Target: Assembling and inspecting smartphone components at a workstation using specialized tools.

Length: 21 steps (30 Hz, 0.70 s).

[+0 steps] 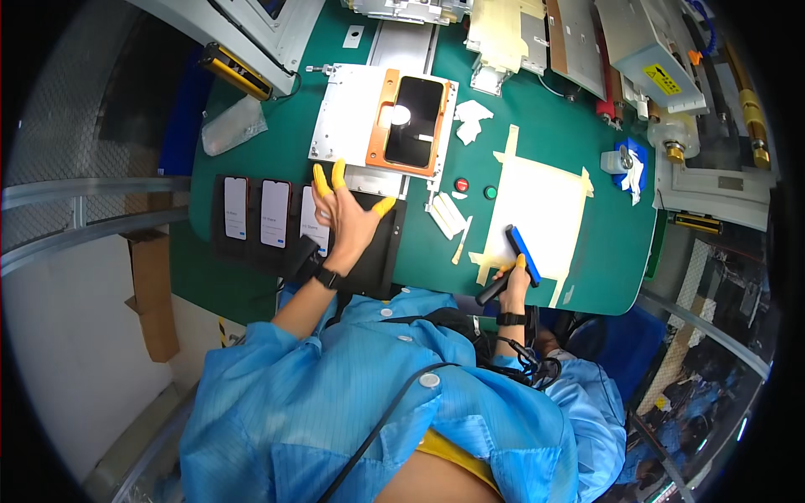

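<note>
My left hand (348, 225), with yellow finger cots on several fingertips, is held with fingers spread and nothing in it. It is over the near edge of the white metal fixture plate (345, 109) and the black tray (387, 243). An orange frame (379, 126) on the plate holds a dark-screened smartphone (417, 117). My right hand (515, 287) is closed round the black handle of a hand roller (525, 258) with a blue cylinder. The roller is over the lower left part of a white sheet (543, 210) taped to the green table; whether it touches cannot be told.
Three lit phones, one a white-screened phone (275, 214), lie in the tray at left. A red button (461, 184) and a green button (490, 193) sit mid-table near white strips (447, 215). Crumpled wipes (472, 120) lie beside the fixture; a plastic bag (234, 126) lies far left.
</note>
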Each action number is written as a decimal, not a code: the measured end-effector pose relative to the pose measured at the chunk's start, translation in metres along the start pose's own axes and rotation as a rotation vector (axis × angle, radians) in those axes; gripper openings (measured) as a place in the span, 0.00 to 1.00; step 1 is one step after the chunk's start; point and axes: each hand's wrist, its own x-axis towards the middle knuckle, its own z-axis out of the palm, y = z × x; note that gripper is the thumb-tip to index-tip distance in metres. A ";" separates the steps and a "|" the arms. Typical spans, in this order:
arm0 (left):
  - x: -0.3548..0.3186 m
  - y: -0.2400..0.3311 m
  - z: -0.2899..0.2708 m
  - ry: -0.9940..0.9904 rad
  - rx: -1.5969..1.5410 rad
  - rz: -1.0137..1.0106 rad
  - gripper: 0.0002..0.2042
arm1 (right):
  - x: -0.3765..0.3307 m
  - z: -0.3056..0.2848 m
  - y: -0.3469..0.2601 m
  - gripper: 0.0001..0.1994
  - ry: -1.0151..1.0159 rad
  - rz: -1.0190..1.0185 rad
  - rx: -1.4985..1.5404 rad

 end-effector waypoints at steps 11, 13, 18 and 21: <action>-0.032 -0.039 -0.020 -0.299 -0.037 0.008 0.37 | -0.027 0.016 -0.036 0.20 -0.109 0.214 -0.644; -0.032 -0.038 -0.022 -0.314 -0.045 0.012 0.36 | -0.049 0.045 -0.066 0.20 0.104 -0.058 -1.440; -0.031 -0.046 -0.029 -0.309 -0.028 0.028 0.35 | -0.001 0.129 -0.103 0.13 -0.018 -0.980 -0.991; -0.032 -0.043 -0.029 -0.303 -0.025 0.039 0.35 | 0.039 0.194 -0.103 0.14 -0.062 -0.977 -0.814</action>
